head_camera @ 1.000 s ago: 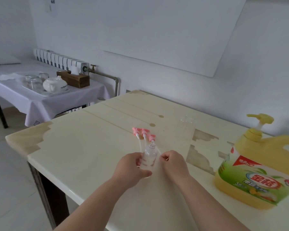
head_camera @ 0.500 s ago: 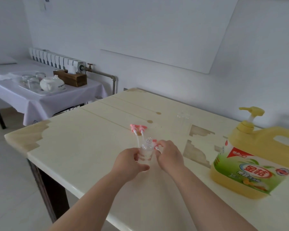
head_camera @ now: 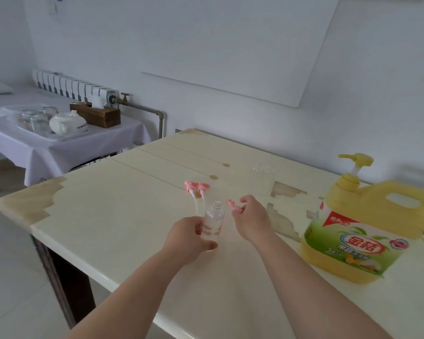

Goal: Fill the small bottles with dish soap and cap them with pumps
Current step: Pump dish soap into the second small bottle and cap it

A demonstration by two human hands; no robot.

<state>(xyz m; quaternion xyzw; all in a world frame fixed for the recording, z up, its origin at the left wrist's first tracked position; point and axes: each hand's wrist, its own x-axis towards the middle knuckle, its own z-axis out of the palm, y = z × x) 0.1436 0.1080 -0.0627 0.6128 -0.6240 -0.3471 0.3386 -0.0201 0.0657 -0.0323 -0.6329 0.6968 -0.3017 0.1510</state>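
Note:
A small clear bottle [head_camera: 214,220] stands upright on the cream table [head_camera: 113,216], its neck uncapped. My left hand [head_camera: 190,237] grips its lower body. Just right of the bottle, my right hand [head_camera: 251,220] pinches a pink pump cap [head_camera: 234,207]. Two more pink pumps [head_camera: 196,188] with white tubes lie on the table behind the bottle. Other clear small bottles [head_camera: 262,178] stand further back, faint against the surface. A big yellow dish soap jug [head_camera: 367,228] with a pump top sits at the right.
The table's left and front edges are close to the bottle. A side table with a white cloth [head_camera: 59,145] at the left carries a tray with glasses, a teapot [head_camera: 67,123] and a wooden box [head_camera: 98,115]. A radiator [head_camera: 71,88] runs along the wall.
My right hand has picked up the third pink pump from beside the bottle and lifted it to the right. My left hand still holds the bottle.

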